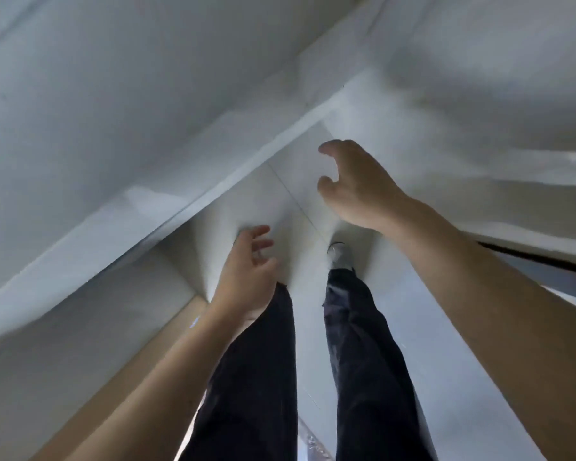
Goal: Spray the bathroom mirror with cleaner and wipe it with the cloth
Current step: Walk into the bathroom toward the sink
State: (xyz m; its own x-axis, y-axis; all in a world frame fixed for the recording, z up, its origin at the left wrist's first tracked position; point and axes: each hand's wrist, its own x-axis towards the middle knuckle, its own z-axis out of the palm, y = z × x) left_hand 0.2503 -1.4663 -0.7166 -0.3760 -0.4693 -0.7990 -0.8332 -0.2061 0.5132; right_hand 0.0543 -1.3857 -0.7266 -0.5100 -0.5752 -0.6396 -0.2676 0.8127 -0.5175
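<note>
Presently, step: judging by the mid-stride legs and two free hands, the person is walking to fetch the supplies; nothing is being sprayed or wiped yet.
Left hand: hanging low over the dark trousers, fingers loosely spread, gripping nothing.
Right hand: reaching ahead and higher, thumb and fingers curving in a wide, loose claw, holding nothing.
Mirror, cleaner, cloth: none is showing in this view; I cannot tell where they are.
Footing: one pale shoe is stepping on pale floor tiles; a white wall is running diagonally on the left, with a brown panel beside the left forearm.
View: smearing with motion, so fine detail is not resolving.
Doing it well: lifting the gaze off the floor to find the bottle and cloth first, then taking the cleaner in one hand and the cloth in the other, so spraying and wiping are following on without a swap.
Watching for: the right hand is leading; slowing before any grasp is probably wiser.
</note>
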